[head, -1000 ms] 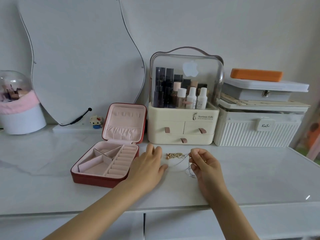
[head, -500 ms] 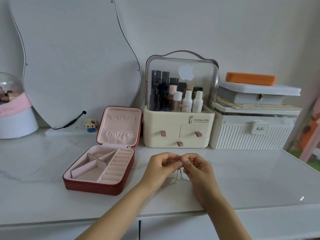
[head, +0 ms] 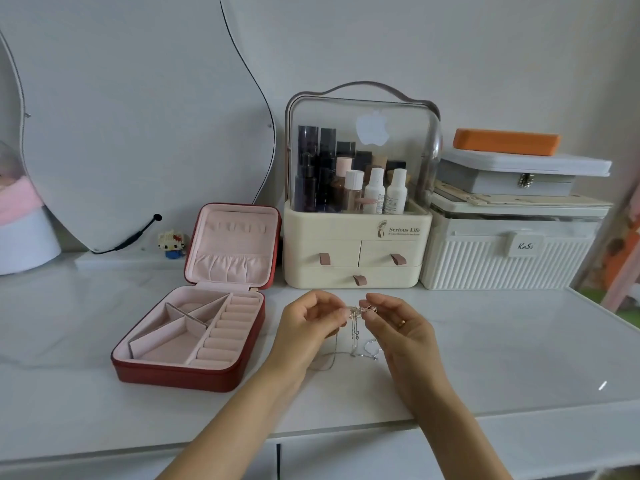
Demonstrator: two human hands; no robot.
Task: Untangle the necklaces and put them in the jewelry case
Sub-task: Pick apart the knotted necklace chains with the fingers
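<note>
Both hands, left (head: 308, 323) and right (head: 398, 327), pinch the tangled necklaces (head: 356, 311) above the counter (head: 502, 348). Chain ends trail on it. Case (head: 188, 341) lies open toward the left edge.

The case (head: 188, 336) lies open toward the counter's (head: 502, 358) left front, its lid upright at the back. Right of it, near the front edge, both hands, left (head: 308, 327) and right (head: 398, 329), hold the necklaces (head: 356, 327) between them, chains trailing onto the counter. Along the back edge stand the mirror (head: 138, 116), organizer (head: 356, 216) and stacked boxes (head: 512, 220), left to right.
</note>
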